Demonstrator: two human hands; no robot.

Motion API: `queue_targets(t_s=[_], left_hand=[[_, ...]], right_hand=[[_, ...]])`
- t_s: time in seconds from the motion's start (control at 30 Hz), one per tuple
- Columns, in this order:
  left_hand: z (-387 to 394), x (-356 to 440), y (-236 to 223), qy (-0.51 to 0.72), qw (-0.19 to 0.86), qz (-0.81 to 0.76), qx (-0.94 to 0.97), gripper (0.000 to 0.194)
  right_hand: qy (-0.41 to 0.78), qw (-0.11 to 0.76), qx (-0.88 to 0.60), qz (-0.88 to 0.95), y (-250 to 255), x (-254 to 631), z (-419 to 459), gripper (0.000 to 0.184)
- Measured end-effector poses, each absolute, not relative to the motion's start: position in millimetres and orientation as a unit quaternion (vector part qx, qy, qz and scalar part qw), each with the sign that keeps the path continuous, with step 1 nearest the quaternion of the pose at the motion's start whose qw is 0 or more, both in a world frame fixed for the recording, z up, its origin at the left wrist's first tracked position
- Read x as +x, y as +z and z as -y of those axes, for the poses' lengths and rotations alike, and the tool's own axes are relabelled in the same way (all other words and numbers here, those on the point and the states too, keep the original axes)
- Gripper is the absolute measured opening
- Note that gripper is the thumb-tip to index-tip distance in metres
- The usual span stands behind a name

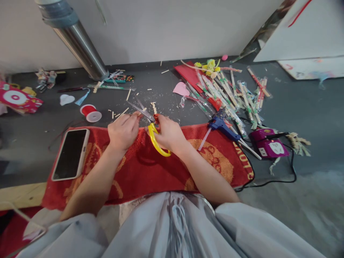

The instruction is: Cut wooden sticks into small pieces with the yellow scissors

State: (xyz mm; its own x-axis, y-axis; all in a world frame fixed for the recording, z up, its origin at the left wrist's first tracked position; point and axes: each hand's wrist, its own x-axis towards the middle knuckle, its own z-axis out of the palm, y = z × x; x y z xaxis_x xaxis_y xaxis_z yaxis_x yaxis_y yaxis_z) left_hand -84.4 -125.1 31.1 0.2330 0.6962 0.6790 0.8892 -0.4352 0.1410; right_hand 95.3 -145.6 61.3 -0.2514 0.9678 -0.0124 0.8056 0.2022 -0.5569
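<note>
My right hand (168, 132) is closed round a pair of scissors with yellow handles (158, 145). The scissor blades (139, 109) stand apart and point up and to the left. My left hand (125, 130) is close beside the blades, thumb and fingertips pinched together. Whatever lies between those fingertips is too small to name. A tiny pale piece (145, 109) shows at the blades. Short cut bits of pale stick (122, 114) are scattered on the grey table past my left hand. Beneath both hands lies a red towel (153, 172).
A phone (71, 154) rests on the towel's left side. Red ribbon spool (91, 113) and steel flask (80, 43) stand behind. At right are a blue glue gun (223, 127), wrapped chopsticks (225, 96), a pink paper heart (181, 89) and a purple power socket with cords (268, 143).
</note>
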Motion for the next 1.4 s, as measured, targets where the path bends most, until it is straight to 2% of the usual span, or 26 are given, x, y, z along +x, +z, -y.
queue_targets(t_s=[0.37,0.6,0.83,1.13,1.4], left_hand=[[119.2,-84.7,26.5,-0.353,0.117,0.512,-0.774,0.036],[119.2,-87.4,30.6,-0.356,0.065,0.499,-0.788,0.032],[120.1,-84.7,39.1,-0.350,0.010,0.489,-0.799,0.043],[122.0,-81.6,42.8,-0.322,-0.006,0.494,-0.807,0.047],[117.4,-84.3,33.6,-0.329,0.042,0.467,-0.820,0.043]], right_hand=[[0.190,0.288,-0.523,0.779,36.3,99.5,138.4,0.057],[0.189,0.266,-0.521,0.789,40.8,102.0,139.4,0.063],[0.200,0.259,-0.519,0.790,47.2,104.6,141.7,0.066],[0.201,0.253,-0.523,0.789,48.5,104.7,141.7,0.069],[0.208,0.239,-0.521,0.792,48.5,105.0,141.8,0.070]])
